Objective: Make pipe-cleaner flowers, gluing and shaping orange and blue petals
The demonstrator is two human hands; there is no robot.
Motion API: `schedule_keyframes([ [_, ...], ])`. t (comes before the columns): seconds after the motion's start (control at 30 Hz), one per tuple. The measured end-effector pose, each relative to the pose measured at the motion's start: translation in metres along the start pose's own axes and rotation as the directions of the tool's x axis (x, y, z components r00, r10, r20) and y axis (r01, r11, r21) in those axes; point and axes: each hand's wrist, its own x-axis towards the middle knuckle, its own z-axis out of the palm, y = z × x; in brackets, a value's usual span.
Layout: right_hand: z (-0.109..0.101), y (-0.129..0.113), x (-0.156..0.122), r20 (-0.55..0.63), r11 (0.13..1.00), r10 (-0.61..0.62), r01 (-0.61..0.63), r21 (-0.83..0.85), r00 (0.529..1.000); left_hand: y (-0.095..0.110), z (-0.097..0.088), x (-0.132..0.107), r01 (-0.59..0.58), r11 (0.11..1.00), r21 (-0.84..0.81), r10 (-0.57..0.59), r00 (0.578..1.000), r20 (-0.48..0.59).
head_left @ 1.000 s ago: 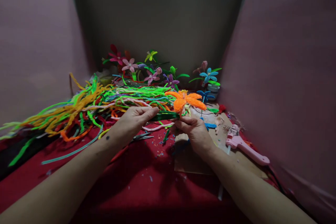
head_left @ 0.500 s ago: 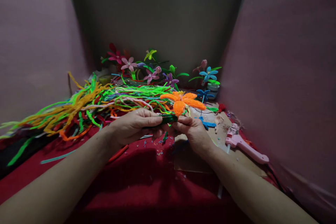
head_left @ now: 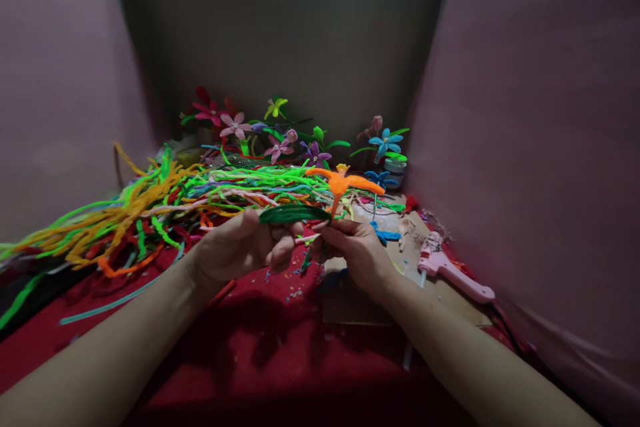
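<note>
My right hand [head_left: 357,250] pinches the stem of an orange pipe-cleaner flower [head_left: 340,183] just below its petals. The flower stands upright, its petals spread sideways around a small yellow centre. From the stem at my right fingertips, a dark green pipe-cleaner leaf [head_left: 295,215] stretches left. My left hand [head_left: 245,243] is beside and under that leaf, thumb near its tip, with its fingers loosely bent and apart. It does not grip the leaf. The lower stem is mostly hidden by my right fingers.
A pile of coloured pipe cleaners [head_left: 135,207] spreads to the left. Finished flowers [head_left: 235,125] stand behind it. At right, a pink glue gun [head_left: 455,273] lies on cardboard [head_left: 360,307] near a blue flower [head_left: 385,233]. Fluff scraps dot the red cloth [head_left: 280,360].
My left fingers have let go of the green leaf and spread, drawing slightly left. The orange flower has tipped from facing me to upright. My right hand keeps its pinch.
</note>
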Motion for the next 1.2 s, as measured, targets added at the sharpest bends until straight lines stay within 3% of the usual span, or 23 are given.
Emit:
schedule_keyframes([
  [0.07, -0.003, 0.001, 0.002, -0.032, 0.998, 0.0, 0.002, 0.055, 1.0, -0.001, -0.005, 0.0, 0.005, 0.998, 0.063, -0.002, 0.999, -0.045],
  [0.13, -0.004, 0.0, 0.003, -0.068, 0.996, 0.0, 0.006, 0.089, 0.998, -0.006, -0.006, 0.004, 0.058, 0.983, 0.172, -0.028, 0.984, -0.175],
  [0.23, -0.005, -0.001, 0.003, -0.118, 0.994, -0.001, 0.014, 0.112, 0.993, -0.017, 0.004, 0.016, 0.089, 0.931, 0.353, 0.027, 0.95, -0.31],
  [0.47, -0.005, 0.002, 0.006, -0.083, 0.986, 0.028, -0.014, 0.164, 0.996, -0.028, 0.044, 0.037, 0.153, 0.796, 0.586, 0.072, 0.936, -0.343],
  [0.6, -0.01, 0.001, 0.011, -0.188, 0.976, -0.033, 0.072, 0.206, 0.982, -0.018, 0.052, 0.051, 0.097, 0.743, 0.662, 0.17, 0.929, -0.328],
  [0.7, -0.015, -0.001, 0.014, -0.373, 0.968, -0.104, 0.18, 0.176, 0.922, -0.009, 0.05, 0.072, 0.09, 0.694, 0.714, 0.241, 0.906, -0.348],
  [0.8, -0.017, -0.003, 0.015, -0.483, 0.959, -0.201, 0.271, 0.079, 0.852, -0.006, 0.042, 0.103, 0.127, 0.716, 0.686, 0.211, 0.898, -0.386],
  [0.93, -0.016, -0.005, 0.015, -0.429, 0.947, -0.29, 0.32, -0.001, 0.856, -0.014, 0.028, 0.149, 0.181, 0.67, 0.72, 0.195, 0.893, -0.406],
  [1.07, -0.018, -0.007, 0.016, -0.412, 0.95, -0.272, 0.312, 0.031, 0.87, -0.023, 0.02, 0.187, 0.28, 0.592, 0.756, 0.197, 0.859, -0.472],
  [1.2, -0.02, -0.009, 0.017, -0.418, 0.961, -0.235, 0.274, 0.035, 0.878, -0.027, 0.018, 0.209, 0.356, 0.516, 0.779, 0.145, 0.86, -0.49],
])
